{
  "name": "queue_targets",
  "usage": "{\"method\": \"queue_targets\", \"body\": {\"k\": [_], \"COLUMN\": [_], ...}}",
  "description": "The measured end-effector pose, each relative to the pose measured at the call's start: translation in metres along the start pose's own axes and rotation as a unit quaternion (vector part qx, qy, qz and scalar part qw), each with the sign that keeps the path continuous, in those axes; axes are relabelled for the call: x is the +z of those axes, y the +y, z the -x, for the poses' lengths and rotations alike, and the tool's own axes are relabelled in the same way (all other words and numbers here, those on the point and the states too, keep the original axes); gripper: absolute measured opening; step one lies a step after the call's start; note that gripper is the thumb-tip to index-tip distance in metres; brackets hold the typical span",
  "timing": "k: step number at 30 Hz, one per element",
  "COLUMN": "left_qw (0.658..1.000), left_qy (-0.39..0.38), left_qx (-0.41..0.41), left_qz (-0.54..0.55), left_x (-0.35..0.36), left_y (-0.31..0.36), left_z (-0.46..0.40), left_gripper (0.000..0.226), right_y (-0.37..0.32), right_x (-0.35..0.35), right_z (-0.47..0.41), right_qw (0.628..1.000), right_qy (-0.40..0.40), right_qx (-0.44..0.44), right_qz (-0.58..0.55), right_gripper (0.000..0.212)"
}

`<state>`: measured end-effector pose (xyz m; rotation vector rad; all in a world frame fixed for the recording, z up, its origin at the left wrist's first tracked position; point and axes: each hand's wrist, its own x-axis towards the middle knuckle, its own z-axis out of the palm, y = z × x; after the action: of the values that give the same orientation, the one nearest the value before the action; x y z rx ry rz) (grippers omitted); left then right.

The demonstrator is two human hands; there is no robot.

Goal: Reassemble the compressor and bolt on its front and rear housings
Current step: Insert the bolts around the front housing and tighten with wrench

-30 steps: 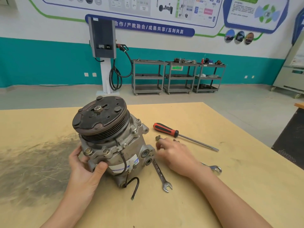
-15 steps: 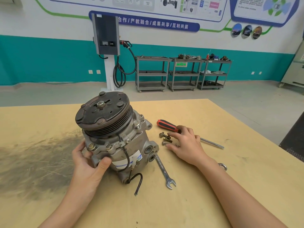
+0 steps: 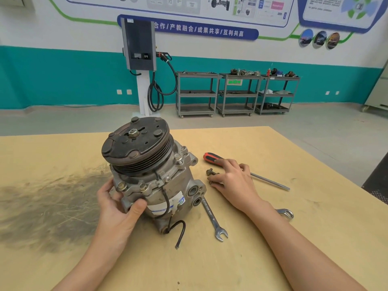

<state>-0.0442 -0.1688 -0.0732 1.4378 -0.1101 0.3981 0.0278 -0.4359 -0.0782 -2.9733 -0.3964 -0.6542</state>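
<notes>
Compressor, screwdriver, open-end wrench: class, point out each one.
compressor (image 3: 144, 164), head view, on its grooved pulley.
screwdriver (image 3: 211, 157), head view, on its red handle.
open-end wrench (image 3: 212, 218), head view, on its shank.

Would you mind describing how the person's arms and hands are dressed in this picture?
Both forearms are bare up to the frame's lower edge, with no sleeves in view. The left hand and right hand wear no gloves, and no watch, ring or bracelet shows on either.

Table (image 3: 273, 259) (smudged) bears compressor (image 3: 153, 175), screwdriver (image 3: 212, 158), wrenches (image 3: 214, 219), bolts (image 3: 211, 172).
</notes>
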Motion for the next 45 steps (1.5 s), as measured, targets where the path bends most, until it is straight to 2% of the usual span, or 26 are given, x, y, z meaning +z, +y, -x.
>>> {"method": "queue_targets", "body": {"k": [3, 5, 7, 8, 9, 10, 12, 13, 14, 15, 18, 25, 27, 30, 33, 35, 40, 45], "left_qw": [1.0, 1.0, 1.0, 1.0, 1.0, 1.0, 1.0, 1.0, 1.0, 0.999, 0.999, 1.0, 0.999, 0.999, 0.999, 0.999, 0.999, 0.999], "left_qy": [0.006, -0.001, -0.005, -0.007, -0.013, -0.022, -0.016, -0.011, -0.008, -0.011, -0.018, -0.015, -0.015, -0.018, -0.02, -0.02, -0.021, -0.025], "left_qx": [0.0, -0.006, -0.01, -0.015, -0.015, -0.01, -0.016, -0.021, -0.028, -0.03, -0.03, -0.025, -0.024, -0.018, -0.02, -0.02, -0.016, -0.014], "left_qz": [0.013, -0.001, -0.023, -0.026, -0.016, -0.007, 0.004, 0.009, 0.011, 0.012, 0.015, 0.01, 0.019, 0.027, 0.032, 0.032, 0.035, 0.032], "left_x": [0.0, 0.001, 0.0, -0.001, -0.001, -0.001, -0.002, -0.003, -0.004, -0.004, -0.004, -0.005, -0.004, -0.004, -0.005, -0.005, -0.004, -0.006], "left_y": [-0.001, -0.002, -0.006, -0.005, -0.005, -0.002, 0.001, -0.001, -0.002, -0.003, -0.006, -0.008, -0.009, -0.013, -0.016, -0.016, -0.016, -0.019], "left_z": [0.0, 0.0, 0.001, 0.001, 0.0, 0.0, 0.0, -0.001, -0.001, -0.001, -0.002, -0.003, -0.004, -0.004, -0.004, -0.004, -0.004, -0.005], "left_gripper": [0.158, 0.135, 0.089, 0.084, 0.098, 0.12, 0.15, 0.155, 0.157, 0.155, 0.144, 0.142, 0.14, 0.133, 0.119, 0.121, 0.124, 0.126], "right_y": [-0.006, -0.009, -0.01, -0.012, -0.016, -0.022, -0.037, -0.043, -0.048, -0.053, -0.07, -0.079, -0.078, -0.076, -0.077, -0.077, -0.076, -0.076], "right_x": [0.0, -0.001, -0.006, -0.01, -0.017, -0.028, -0.058, -0.073, -0.088, -0.102, -0.126, -0.127, -0.127, -0.13, -0.13, -0.127, -0.125, -0.117], "right_z": [0.002, 0.002, 0.0, -0.002, -0.004, -0.006, -0.01, -0.012, -0.014, -0.016, -0.024, -0.03, -0.03, -0.029, -0.03, -0.03, -0.029, -0.026], "right_qw": [0.999, 0.998, 0.996, 0.992, 0.98, 0.947, 0.82, 0.775, 0.759, 0.764, 0.822, 0.889, 0.89, 0.871, 0.866, 0.874, 0.889, 0.884], "right_qy": [0.01, 0.055, 0.088, 0.099, 0.109, 0.109, 0.13, 0.149, 0.157, 0.153, 0.112, 0.073, 0.076, 0.101, 0.066, 0.041, 0.035, 0.003], "right_qx": [-0.032, -0.032, -0.008, 0.019, 0.06, 0.107, 0.144, 0.125, 0.094, 0.061, 0.005, 0.03, 0.025, 0.025, 0.021, 0.018, 0.025, 0.033], "right_qz": [0.01, 0.007, -0.025, -0.071, -0.157, -0.283, -0.538, -0.601, -0.625, -0.623, -0.558, -0.452, -0.449, -0.48, -0.495, -0.484, -0.455, -0.466], "right_gripper": [0.011, 0.006, 0.006, 0.006, 0.005, 0.005, 0.009, 0.008, 0.007, 0.006, 0.009, 0.005, 0.006, 0.009, 0.008, 0.006, 0.01, 0.014]}}
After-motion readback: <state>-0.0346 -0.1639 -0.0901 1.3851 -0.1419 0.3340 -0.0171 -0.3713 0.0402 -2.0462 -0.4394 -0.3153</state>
